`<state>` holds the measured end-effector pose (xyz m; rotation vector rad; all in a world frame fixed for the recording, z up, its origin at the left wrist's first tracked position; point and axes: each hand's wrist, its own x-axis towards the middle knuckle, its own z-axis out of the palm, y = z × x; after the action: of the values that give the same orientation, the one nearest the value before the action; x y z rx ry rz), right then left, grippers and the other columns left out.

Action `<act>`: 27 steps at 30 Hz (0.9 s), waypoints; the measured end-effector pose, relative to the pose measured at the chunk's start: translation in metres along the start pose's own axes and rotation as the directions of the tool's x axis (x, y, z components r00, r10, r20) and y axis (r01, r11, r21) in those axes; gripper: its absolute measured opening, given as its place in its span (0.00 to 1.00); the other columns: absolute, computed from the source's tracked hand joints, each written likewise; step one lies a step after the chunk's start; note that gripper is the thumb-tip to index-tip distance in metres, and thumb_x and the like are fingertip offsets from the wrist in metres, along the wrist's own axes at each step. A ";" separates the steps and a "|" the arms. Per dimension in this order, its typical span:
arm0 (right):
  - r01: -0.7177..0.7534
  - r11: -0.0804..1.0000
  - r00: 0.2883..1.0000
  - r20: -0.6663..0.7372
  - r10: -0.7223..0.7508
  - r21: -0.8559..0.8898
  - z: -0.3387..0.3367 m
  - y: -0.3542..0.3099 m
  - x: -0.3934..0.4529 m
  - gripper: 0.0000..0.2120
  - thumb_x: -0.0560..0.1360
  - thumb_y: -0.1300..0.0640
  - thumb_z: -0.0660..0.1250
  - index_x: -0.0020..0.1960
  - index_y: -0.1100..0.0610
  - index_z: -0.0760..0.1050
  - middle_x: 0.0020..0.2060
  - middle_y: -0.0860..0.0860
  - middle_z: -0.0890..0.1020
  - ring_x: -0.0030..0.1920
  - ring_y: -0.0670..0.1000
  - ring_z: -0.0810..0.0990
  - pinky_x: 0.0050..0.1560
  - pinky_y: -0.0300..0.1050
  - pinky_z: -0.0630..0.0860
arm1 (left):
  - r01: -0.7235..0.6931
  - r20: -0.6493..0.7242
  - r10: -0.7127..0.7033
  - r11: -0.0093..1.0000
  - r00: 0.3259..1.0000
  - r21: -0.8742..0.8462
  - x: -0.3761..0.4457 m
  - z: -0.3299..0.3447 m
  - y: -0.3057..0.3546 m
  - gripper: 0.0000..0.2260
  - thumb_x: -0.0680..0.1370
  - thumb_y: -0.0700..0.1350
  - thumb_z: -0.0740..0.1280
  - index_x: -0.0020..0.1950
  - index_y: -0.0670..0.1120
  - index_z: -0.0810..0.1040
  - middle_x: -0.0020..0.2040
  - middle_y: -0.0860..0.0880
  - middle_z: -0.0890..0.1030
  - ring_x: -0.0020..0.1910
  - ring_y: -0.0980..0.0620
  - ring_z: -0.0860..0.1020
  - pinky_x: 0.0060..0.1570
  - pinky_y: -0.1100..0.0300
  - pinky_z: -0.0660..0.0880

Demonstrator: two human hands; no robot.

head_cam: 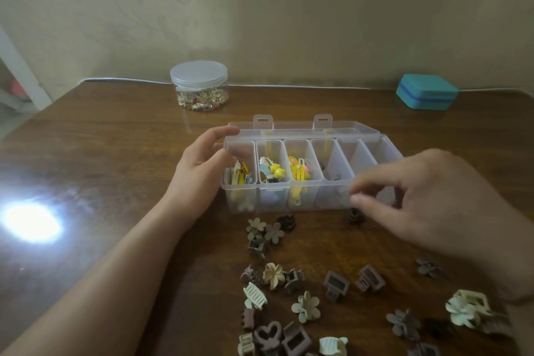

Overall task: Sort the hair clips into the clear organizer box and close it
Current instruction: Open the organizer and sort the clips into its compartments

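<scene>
Closest to me on the bench (101,153) is the loose pile of hair clips (306,306): small matte claw clips in browns, creams and greens, some flower shaped, one a heart. I'd guess they weigh next to nothing and are stiff plastic with sprung jaws, so best pinched by the body or the little wings, one at a time, since they'd skid on this glossy wood if nudged. The right hand (427,199) hangs just over the front edge of the clear organizer box (326,199), thumb and forefinger drawn nearly together like a pinch; can't tell whether anything's actually between them. A dark brown clip (354,216) sits on the wood right below it. The left hand (199,165) is half open, curled against the box's left end, fingertips touching the wall and the lid's corner, steadying it I'd say. The box is thin and light, probably slides easily. Its hinged lid (303,127) is open at the back, three left compartments holding colourful clips. Further back: a lidded jar (199,87) and a teal case (426,92).
</scene>
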<state>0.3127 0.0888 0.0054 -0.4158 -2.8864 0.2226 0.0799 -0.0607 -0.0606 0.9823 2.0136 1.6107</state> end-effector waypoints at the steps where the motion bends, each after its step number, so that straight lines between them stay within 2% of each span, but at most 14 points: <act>1: -0.013 0.994 0.999 0.049 0.019 -0.110 0.002 -0.002 0.000 0.16 0.73 0.35 0.57 0.55 0.37 0.77 0.37 0.37 0.80 0.35 0.38 0.76 0.38 0.39 0.77 | -0.003 0.000 0.003 1.000 1.000 -0.002 0.000 0.000 0.000 0.23 0.70 0.48 0.62 0.65 0.55 0.76 0.48 0.67 0.83 0.51 0.66 0.80 0.55 0.55 0.75; 4: -0.030 0.966 0.981 0.176 0.077 -0.257 0.010 -0.006 0.001 0.15 0.77 0.37 0.58 0.62 0.35 0.71 0.48 0.41 0.81 0.49 0.43 0.78 0.49 0.44 0.79 | -0.017 -0.009 0.017 1.000 1.000 -0.006 0.000 0.001 0.001 0.24 0.70 0.47 0.61 0.65 0.53 0.77 0.47 0.68 0.83 0.50 0.69 0.79 0.53 0.58 0.73; 7: 0.011 0.949 0.965 0.252 0.072 -0.315 0.016 -0.003 0.003 0.14 0.78 0.41 0.59 0.63 0.38 0.71 0.51 0.43 0.80 0.52 0.47 0.78 0.50 0.47 0.79 | -0.014 -0.007 0.014 1.000 1.000 -0.007 -0.001 0.002 0.002 0.24 0.69 0.47 0.61 0.66 0.53 0.77 0.47 0.68 0.83 0.50 0.69 0.79 0.52 0.59 0.73; 9: 0.034 0.962 0.960 0.275 0.044 -0.271 0.014 0.000 0.002 0.13 0.77 0.39 0.59 0.61 0.36 0.70 0.52 0.40 0.79 0.53 0.44 0.77 0.52 0.46 0.78 | -0.008 -0.006 0.008 1.000 1.000 -0.005 -0.001 0.001 0.001 0.24 0.69 0.47 0.61 0.65 0.54 0.77 0.47 0.68 0.83 0.50 0.69 0.79 0.54 0.58 0.74; 11: 0.061 0.994 0.962 0.270 -0.035 -0.088 0.009 0.000 0.002 0.14 0.74 0.35 0.58 0.59 0.33 0.70 0.49 0.36 0.79 0.49 0.39 0.77 0.50 0.42 0.78 | 0.005 -0.002 -0.005 1.000 1.000 -0.004 0.000 0.001 0.001 0.24 0.69 0.47 0.62 0.65 0.55 0.77 0.49 0.66 0.83 0.52 0.66 0.80 0.58 0.54 0.75; 12: 0.071 0.997 0.973 0.218 -0.078 0.043 0.007 0.001 0.003 0.15 0.73 0.34 0.58 0.59 0.33 0.71 0.47 0.35 0.79 0.45 0.40 0.79 0.46 0.41 0.79 | 0.009 -0.002 -0.009 1.000 1.000 -0.007 0.000 0.000 0.000 0.23 0.69 0.47 0.62 0.65 0.55 0.77 0.49 0.65 0.84 0.53 0.64 0.80 0.59 0.52 0.75; 14: 0.098 0.962 0.995 -0.050 -0.088 0.256 0.005 0.006 0.005 0.14 0.73 0.38 0.62 0.57 0.38 0.75 0.44 0.33 0.80 0.34 0.45 0.80 0.33 0.37 0.78 | 0.015 -0.003 -0.015 1.000 1.000 -0.007 0.001 -0.001 -0.001 0.23 0.69 0.47 0.62 0.64 0.56 0.77 0.50 0.62 0.84 0.55 0.60 0.81 0.60 0.51 0.76; 15: 0.119 0.947 0.979 -0.193 -0.062 0.299 0.006 0.007 0.006 0.12 0.74 0.43 0.65 0.57 0.42 0.77 0.42 0.32 0.79 0.31 0.46 0.78 0.30 0.34 0.75 | 0.017 -0.002 -0.017 1.000 1.000 -0.004 0.001 -0.001 0.000 0.23 0.69 0.47 0.62 0.64 0.56 0.77 0.50 0.62 0.85 0.55 0.58 0.81 0.60 0.51 0.76; 17: 0.092 0.955 0.941 -0.337 0.008 0.281 0.010 0.006 0.009 0.13 0.74 0.49 0.68 0.57 0.50 0.80 0.38 0.30 0.77 0.30 0.45 0.75 0.28 0.31 0.69 | 0.015 0.000 -0.015 1.000 1.000 -0.008 0.000 0.000 0.000 0.23 0.69 0.47 0.62 0.64 0.56 0.77 0.50 0.59 0.85 0.56 0.57 0.81 0.59 0.51 0.76; 20: 0.008 0.987 0.946 -0.320 0.044 0.159 0.018 0.005 0.015 0.17 0.74 0.46 0.66 0.60 0.51 0.80 0.41 0.36 0.78 0.30 0.37 0.73 0.31 0.28 0.63 | 0.016 0.000 -0.016 1.000 1.000 -0.018 0.000 0.000 0.000 0.23 0.69 0.47 0.62 0.64 0.56 0.77 0.51 0.56 0.86 0.55 0.57 0.82 0.58 0.53 0.76; 23: -0.016 0.997 0.960 -0.276 0.038 0.081 0.021 0.003 0.013 0.19 0.74 0.43 0.64 0.61 0.48 0.79 0.37 0.34 0.73 0.34 0.33 0.73 0.33 0.30 0.59 | 0.013 -0.004 -0.013 1.000 1.000 -0.020 0.000 0.000 0.001 0.24 0.69 0.47 0.62 0.64 0.55 0.77 0.50 0.58 0.85 0.54 0.59 0.82 0.55 0.55 0.76; 25: 0.032 0.993 0.957 -0.289 0.003 0.117 0.015 -0.002 0.008 0.16 0.75 0.44 0.66 0.59 0.49 0.80 0.41 0.32 0.73 0.37 0.27 0.71 0.34 0.26 0.59 | 0.016 -0.005 -0.016 1.000 1.000 -0.019 -0.001 0.000 0.001 0.24 0.69 0.47 0.62 0.65 0.55 0.77 0.49 0.61 0.85 0.52 0.62 0.81 0.55 0.56 0.76; 27: 0.140 0.976 0.964 -0.247 -0.096 0.168 0.007 -0.008 0.001 0.12 0.75 0.44 0.65 0.54 0.47 0.79 0.40 0.31 0.75 0.36 0.29 0.73 0.32 0.25 0.65 | 0.025 -0.005 -0.025 0.999 1.000 -0.024 -0.001 0.000 0.002 0.23 0.69 0.47 0.62 0.65 0.55 0.77 0.50 0.62 0.85 0.53 0.62 0.81 0.58 0.52 0.76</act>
<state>0.3083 0.0805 0.0004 -0.2190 -2.6157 0.3875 0.0812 -0.0608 -0.0591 0.9421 1.9978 1.6221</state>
